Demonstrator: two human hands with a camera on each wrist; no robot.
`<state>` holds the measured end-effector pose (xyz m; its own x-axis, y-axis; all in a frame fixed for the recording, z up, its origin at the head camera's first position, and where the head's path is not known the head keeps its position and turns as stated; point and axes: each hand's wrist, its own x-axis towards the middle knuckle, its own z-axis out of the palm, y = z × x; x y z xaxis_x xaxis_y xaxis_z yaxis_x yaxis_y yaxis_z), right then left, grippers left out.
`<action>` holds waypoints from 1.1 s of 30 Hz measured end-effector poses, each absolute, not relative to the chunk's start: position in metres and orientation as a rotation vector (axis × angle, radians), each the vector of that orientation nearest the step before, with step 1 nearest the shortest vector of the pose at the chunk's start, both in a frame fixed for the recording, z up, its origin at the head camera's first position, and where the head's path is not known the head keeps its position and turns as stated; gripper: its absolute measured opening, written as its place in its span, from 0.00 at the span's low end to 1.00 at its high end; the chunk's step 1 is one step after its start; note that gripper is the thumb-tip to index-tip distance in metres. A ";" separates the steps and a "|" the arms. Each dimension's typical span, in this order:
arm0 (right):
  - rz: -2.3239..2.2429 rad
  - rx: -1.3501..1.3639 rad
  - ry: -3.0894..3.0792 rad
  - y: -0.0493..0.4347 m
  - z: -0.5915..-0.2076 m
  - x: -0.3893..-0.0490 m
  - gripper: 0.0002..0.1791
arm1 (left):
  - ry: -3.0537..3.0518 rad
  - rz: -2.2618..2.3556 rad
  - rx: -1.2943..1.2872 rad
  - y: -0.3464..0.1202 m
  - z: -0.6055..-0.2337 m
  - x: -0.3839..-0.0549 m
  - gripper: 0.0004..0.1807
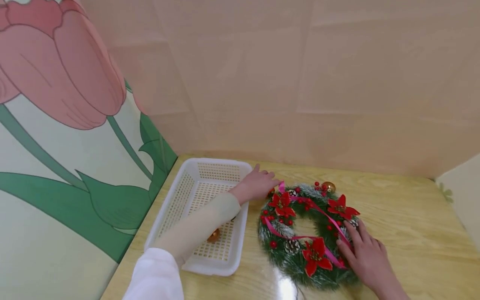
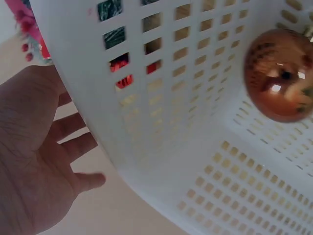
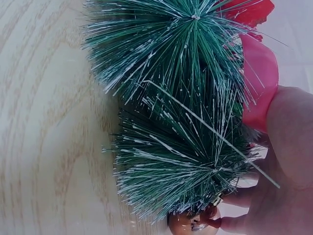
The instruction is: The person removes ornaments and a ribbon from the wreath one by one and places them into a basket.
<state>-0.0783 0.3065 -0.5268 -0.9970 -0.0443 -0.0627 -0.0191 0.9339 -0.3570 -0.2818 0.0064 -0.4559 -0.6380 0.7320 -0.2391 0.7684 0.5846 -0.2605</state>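
A green wreath with red poinsettias, berries, pine cones and a pink ribbon lies on the table. My left hand reaches across the basket to the wreath's upper left, beside the ribbon's end. Several of its fingers extend loosely in the left wrist view; its thumb and what the tips touch are hidden. A reddish ball shows partly below that hand. My right hand rests on the wreath's right side, fingers extended, thumb near the ribbon. In the right wrist view, a copper bauble sits near its fingertips.
The white perforated basket stands left of the wreath, with a shiny copper bauble inside. A gold bauble sits at the wreath's far edge. Tulip-patterned panel borders the wooden table on the left; a plain beige backdrop rises behind.
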 end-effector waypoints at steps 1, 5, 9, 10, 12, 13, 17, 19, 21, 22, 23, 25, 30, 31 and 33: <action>-0.551 -0.052 3.018 0.307 -0.527 -0.079 0.41 | 2.699 -0.543 1.269 0.010 -0.456 -0.283 0.27; -0.534 -0.058 3.007 0.308 -0.528 -0.081 0.41 | 2.712 -0.595 1.211 0.018 -0.460 -0.290 0.24; -0.528 -0.063 2.996 0.309 -0.531 -0.080 0.41 | 2.689 -0.523 1.104 0.022 -0.466 -0.296 0.17; -0.530 -0.062 2.995 0.309 -0.531 -0.080 0.41 | 2.678 -0.499 1.080 0.022 -0.468 -0.296 0.16; -0.531 -0.059 2.995 0.310 -0.532 -0.080 0.41 | 2.663 -0.444 1.035 0.023 -0.470 -0.297 0.12; -0.533 -0.057 2.995 0.311 -0.532 -0.080 0.41 | 2.657 -0.429 1.019 0.024 -0.470 -0.297 0.11; -0.544 -0.053 2.986 0.312 -0.533 -0.083 0.41 | 2.643 -0.433 0.969 0.028 -0.472 -0.295 0.11; -0.544 -0.052 2.982 0.312 -0.533 -0.084 0.42 | 2.660 -0.456 0.950 0.031 -0.473 -0.294 0.11; -0.547 -0.049 2.978 0.314 -0.532 -0.084 0.42 | 2.680 -0.491 0.939 0.034 -0.474 -0.292 0.11; -0.550 -0.048 2.975 0.315 -0.532 -0.084 0.42 | 2.691 -0.505 0.936 0.035 -0.474 -0.292 0.11; -0.549 -0.047 2.974 0.315 -0.531 -0.084 0.42 | 2.710 -0.511 0.944 0.036 -0.475 -0.292 0.12; -0.551 -0.045 2.970 0.316 -0.531 -0.084 0.43 | 2.718 -0.531 0.947 0.036 -0.476 -0.292 0.11; -0.546 -0.047 2.958 0.316 -0.532 -0.085 0.43 | 2.707 -0.518 0.970 0.032 -0.479 -0.293 0.09; -0.543 -0.050 2.960 0.315 -0.532 -0.085 0.43 | 2.707 -0.507 0.977 0.030 -0.480 -0.294 0.09; -0.544 -0.056 2.965 0.313 -0.533 -0.086 0.43 | 2.719 -0.485 0.991 0.026 -0.480 -0.295 0.09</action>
